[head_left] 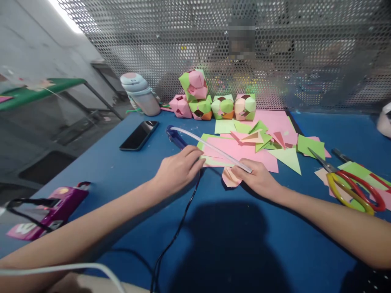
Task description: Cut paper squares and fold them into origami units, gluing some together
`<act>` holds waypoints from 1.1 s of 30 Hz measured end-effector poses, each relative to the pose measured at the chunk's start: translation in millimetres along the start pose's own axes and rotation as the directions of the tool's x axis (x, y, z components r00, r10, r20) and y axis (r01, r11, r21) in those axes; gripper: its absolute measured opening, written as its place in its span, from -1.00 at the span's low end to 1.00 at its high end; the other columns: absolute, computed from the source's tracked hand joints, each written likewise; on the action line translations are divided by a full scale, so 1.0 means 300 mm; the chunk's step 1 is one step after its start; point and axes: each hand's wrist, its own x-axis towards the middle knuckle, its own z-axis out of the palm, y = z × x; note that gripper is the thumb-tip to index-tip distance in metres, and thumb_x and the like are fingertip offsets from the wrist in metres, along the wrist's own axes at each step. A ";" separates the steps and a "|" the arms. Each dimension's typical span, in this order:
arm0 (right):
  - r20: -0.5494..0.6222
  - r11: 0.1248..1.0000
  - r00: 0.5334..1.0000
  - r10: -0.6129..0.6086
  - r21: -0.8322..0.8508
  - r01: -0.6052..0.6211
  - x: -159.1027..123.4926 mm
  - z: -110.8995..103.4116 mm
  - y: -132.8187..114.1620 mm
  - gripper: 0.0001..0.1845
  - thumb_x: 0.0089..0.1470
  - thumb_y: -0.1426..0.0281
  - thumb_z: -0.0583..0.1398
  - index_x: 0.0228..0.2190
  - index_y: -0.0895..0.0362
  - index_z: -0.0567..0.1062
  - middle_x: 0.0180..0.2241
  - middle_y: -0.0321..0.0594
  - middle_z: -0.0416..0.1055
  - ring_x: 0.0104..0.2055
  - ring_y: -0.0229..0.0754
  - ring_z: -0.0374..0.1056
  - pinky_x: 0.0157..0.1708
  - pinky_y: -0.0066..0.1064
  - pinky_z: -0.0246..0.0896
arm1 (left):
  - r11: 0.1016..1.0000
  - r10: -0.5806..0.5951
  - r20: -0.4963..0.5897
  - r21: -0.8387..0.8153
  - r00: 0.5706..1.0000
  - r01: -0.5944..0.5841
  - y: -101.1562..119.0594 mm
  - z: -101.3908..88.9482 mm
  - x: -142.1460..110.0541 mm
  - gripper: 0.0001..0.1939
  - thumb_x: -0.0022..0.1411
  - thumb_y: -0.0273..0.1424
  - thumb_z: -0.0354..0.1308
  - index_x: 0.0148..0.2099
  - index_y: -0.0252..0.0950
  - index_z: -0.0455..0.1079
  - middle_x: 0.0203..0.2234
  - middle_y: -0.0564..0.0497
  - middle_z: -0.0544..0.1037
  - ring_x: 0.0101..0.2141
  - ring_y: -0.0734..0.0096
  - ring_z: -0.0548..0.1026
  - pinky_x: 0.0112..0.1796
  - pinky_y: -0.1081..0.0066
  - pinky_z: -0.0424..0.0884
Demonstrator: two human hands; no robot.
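Note:
My left hand (180,169) is closed around a dark blue glue gun (177,137), mostly hidden under the fingers, with a black cord (186,211) trailing from it. A long translucent glue stick (210,147) slants from the far end of the gun to my right hand (259,179). That hand is closed, with the stick's near end over its thumb and a pink folded paper piece (231,178) pinched at the fingertips. Beyond my hands lie pink paper sheets (244,152) and folded green and pink pieces (259,134).
Folded paper balls (200,108) stand along the perforated metal screen (214,40). A phone (139,135) and a bottle (142,95) are at the back left. A purple power strip (59,207) lies near my left forearm; scissors (351,187) lie to the right.

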 end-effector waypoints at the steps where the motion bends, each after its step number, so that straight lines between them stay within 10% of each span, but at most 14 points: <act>1: 0.003 1.000 1.000 -0.009 -0.001 0.009 0.000 0.004 0.001 -0.79 0.15 0.34 0.15 -0.49 0.15 0.38 -0.49 -0.36 0.30 -0.44 -0.33 0.19 -0.43 -0.47 0.05 | 0.994 -0.004 0.014 0.110 1.000 0.002 -0.026 -0.002 -0.002 -0.59 0.38 -0.19 -0.17 0.06 -0.25 0.37 0.04 -0.11 0.43 -0.11 0.18 0.49 -0.20 0.29 0.43; 7: 0.003 0.996 0.998 -0.059 -0.066 0.059 -0.006 0.013 0.006 -0.77 0.17 0.33 0.14 -0.49 0.16 0.39 -0.50 -0.33 0.32 -0.43 -0.30 0.22 -0.40 -0.44 0.10 | 0.949 -0.001 0.071 0.315 0.997 -0.022 -0.150 0.053 0.030 -0.56 0.38 -0.16 -0.17 0.13 -0.21 0.33 0.16 -0.16 0.31 -0.16 0.12 0.50 -0.18 0.15 0.43; 19: 0.024 0.986 0.992 -0.127 -0.102 0.129 -0.004 0.019 0.019 -0.83 0.15 0.43 0.16 -0.49 0.14 0.42 -0.45 -0.31 0.39 -0.42 -0.32 0.29 -0.37 -0.46 0.15 | 0.981 0.105 -0.091 -0.153 0.990 -0.118 -0.376 0.075 -0.001 -0.77 0.24 -0.30 0.01 -0.26 -0.29 0.44 -0.07 -0.13 0.47 -0.04 0.23 0.44 0.04 0.18 0.35; 33: 0.049 0.976 0.984 -0.171 -0.126 0.176 -0.002 0.022 0.025 -0.83 0.16 0.45 0.15 -0.49 0.14 0.42 -0.44 -0.30 0.40 -0.42 -0.32 0.29 -0.37 -0.46 0.16 | 0.973 0.130 -0.035 -0.188 0.991 -0.134 -0.381 0.061 0.012 -0.80 0.19 -0.38 0.01 -0.18 -0.29 0.41 -0.02 -0.14 0.45 0.00 0.21 0.42 0.08 0.15 0.32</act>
